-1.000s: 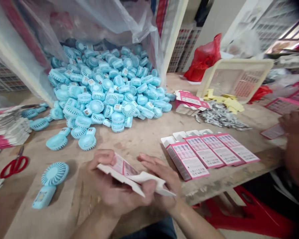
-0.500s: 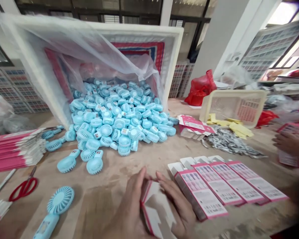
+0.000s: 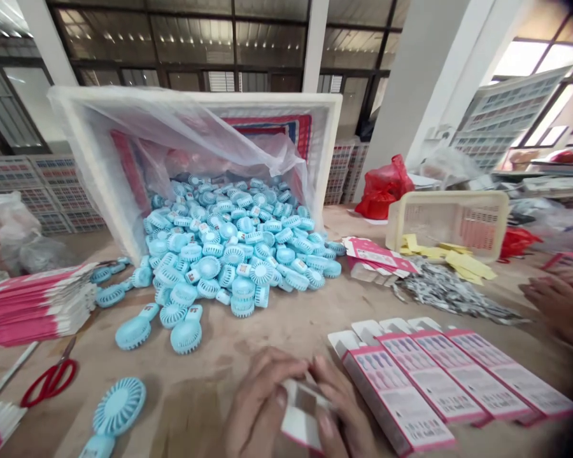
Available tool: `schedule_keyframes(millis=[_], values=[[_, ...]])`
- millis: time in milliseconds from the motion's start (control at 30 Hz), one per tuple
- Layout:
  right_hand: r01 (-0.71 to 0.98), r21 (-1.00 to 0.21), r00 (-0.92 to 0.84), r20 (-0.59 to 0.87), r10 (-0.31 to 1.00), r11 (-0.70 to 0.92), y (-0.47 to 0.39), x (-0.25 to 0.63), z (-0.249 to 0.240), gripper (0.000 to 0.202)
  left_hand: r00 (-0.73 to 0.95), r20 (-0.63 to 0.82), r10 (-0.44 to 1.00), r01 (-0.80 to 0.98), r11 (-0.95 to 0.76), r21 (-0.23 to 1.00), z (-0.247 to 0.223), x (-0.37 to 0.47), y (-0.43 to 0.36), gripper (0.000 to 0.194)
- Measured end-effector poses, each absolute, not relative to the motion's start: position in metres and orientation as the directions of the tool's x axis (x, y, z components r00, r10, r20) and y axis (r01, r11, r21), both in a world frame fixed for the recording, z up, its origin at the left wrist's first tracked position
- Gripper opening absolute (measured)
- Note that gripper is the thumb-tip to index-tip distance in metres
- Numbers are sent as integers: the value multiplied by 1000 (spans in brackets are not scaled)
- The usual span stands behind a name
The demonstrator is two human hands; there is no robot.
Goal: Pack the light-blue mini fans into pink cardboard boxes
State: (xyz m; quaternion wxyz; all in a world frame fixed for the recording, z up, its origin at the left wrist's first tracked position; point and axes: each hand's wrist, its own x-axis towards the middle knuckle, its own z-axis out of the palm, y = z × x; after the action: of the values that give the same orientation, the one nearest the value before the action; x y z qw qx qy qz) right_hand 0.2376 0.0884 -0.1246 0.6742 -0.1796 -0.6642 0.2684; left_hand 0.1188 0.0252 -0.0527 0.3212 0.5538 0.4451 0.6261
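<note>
Between my two hands is a small cardboard box (image 3: 298, 416), white inside with a pink edge, its end facing me. My left hand (image 3: 262, 404) wraps its left side, thumb at the end. My right hand (image 3: 339, 407) grips the right side, thumb on the flap. Fingers hide most of the box. Just right of it lie several pink-and-white printed boxes (image 3: 401, 401) in a row, white end flaps raised. To the left, a light blue handheld fan (image 3: 119, 407) lies by itself. Beyond my hands a heap of such fans (image 3: 229, 254) spills from a white crate.
The white plastic crate (image 3: 332, 159) lies on its side, lined with clear film. Red scissors (image 3: 52, 381) and flat pink cartons (image 3: 33, 302) are at left. Right are grey strips (image 3: 453, 289), yellow slips (image 3: 468, 264), a cream basket (image 3: 396, 222) and another person's hand (image 3: 558, 305).
My hands have closed further round the box, with the thumbs now at its end. The view has tilted up slightly. The other person's hand at right no longer has a pink box by it.
</note>
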Motion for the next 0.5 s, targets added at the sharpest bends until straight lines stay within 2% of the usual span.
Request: schedule_keyframes(millis=[167,300,367,433,500], values=[[-146,-546,-101,838,536,825,76,235,-115,42,-182,330,926,-190,-363,912,-56,114,28,20],[-94,-558,-150,827,543,824,71,236,-118,53,-283,190,940,-167,-243,955,-66,117,27,14],[-84,-540,-164,837,523,838,72,239,-121,55,-315,107,943,-208,-179,962,-68,122,23,24],[-95,-512,-195,851,488,854,73,241,-124,56,-390,40,920,-329,-180,927,-72,127,17,40],[-109,-500,-254,849,463,859,72,244,-127,58,-485,-152,861,-510,-138,849,-79,131,12,50]])
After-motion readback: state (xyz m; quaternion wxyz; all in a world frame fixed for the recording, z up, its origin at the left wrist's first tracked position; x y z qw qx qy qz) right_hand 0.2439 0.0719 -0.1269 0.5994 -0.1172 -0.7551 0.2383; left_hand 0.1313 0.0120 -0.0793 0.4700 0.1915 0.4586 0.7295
